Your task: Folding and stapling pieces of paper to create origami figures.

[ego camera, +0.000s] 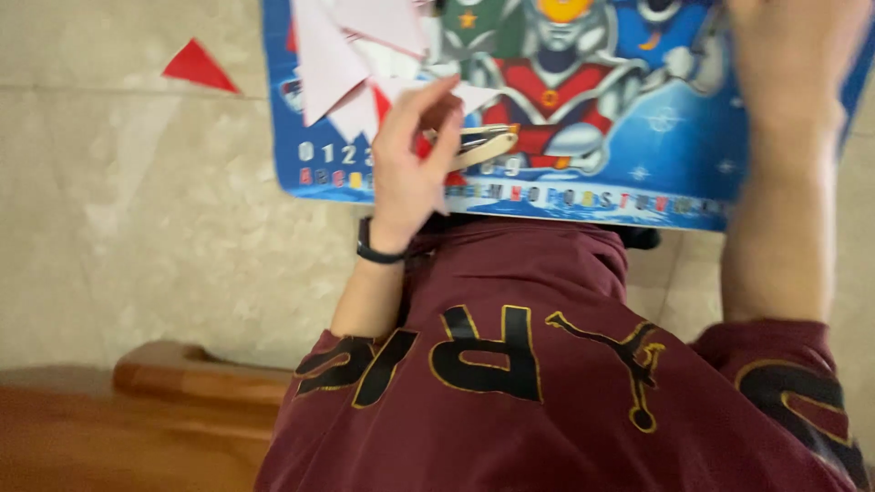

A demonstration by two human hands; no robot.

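**Stapler held over a blue printed board on the lap**

Nearest the camera is the person's maroon shirt (547,401), with a wooden ledge (182,378) low at the left. Above the shirt, the blue board (693,155) lies across the lap, likely serving as a firm surface in place of a worktop. It bears cartoon robot figures in red, grey and blue, with a row of white and coloured characters along its near edge.

The left hand (410,169), a dark band at its wrist, has its fingers (437,109) curled around a pale stapler (483,144), held just over the board beside pink-white paper triangles (342,64). The right hand (788,55) rests on the board's far right corner, seemingly steadying it; whether its fingers grip the edge I cannot tell.

Farther off, one red paper triangle (196,66) lies apart on the beige tiled floor (118,200).
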